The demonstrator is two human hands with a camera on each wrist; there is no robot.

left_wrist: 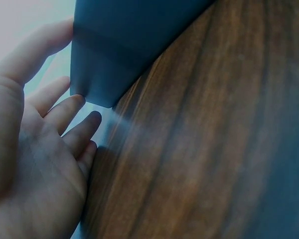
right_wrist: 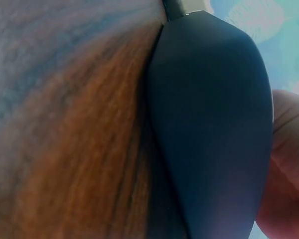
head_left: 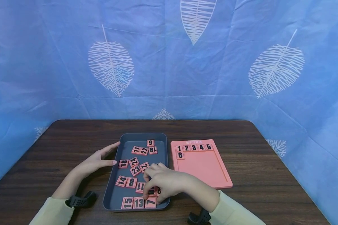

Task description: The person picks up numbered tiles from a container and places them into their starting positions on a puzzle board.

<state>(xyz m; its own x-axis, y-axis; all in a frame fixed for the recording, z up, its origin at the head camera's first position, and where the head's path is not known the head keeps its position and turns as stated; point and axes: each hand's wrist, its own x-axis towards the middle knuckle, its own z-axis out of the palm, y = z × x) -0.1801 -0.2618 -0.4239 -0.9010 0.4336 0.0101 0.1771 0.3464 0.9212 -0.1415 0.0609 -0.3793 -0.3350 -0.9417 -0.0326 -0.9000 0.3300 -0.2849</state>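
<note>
Taking the person's side of the dark surface (head_left: 259, 168) as six o'clock, I see a grey tray (head_left: 110, 197) with loose numbered tiles and a pink board (head_left: 201, 170) at its three o'clock. The right hand (head_left: 166, 178) reaches into the tray, index finger and thumb pinching opposite edges of the 7 tile (head_left: 150, 203) at the tray's five o'clock. The 13 tile (head_left: 139, 202) sits just beside it at nine o'clock, with the 15 tile (head_left: 127, 203) beyond. Tiles toward twelve o'clock from the 7 are partly hidden beneath that hand. The left hand (head_left: 93, 164) is at the tray's nine o'clock, fingers apart, its thumb and index fingertip touching the outer wall. On the board, tiles 1 to 5 (head_left: 193, 147) run along the twelve o'clock edge; the 6 tile (head_left: 180, 155) lies at six o'clock from the 1.
</note>
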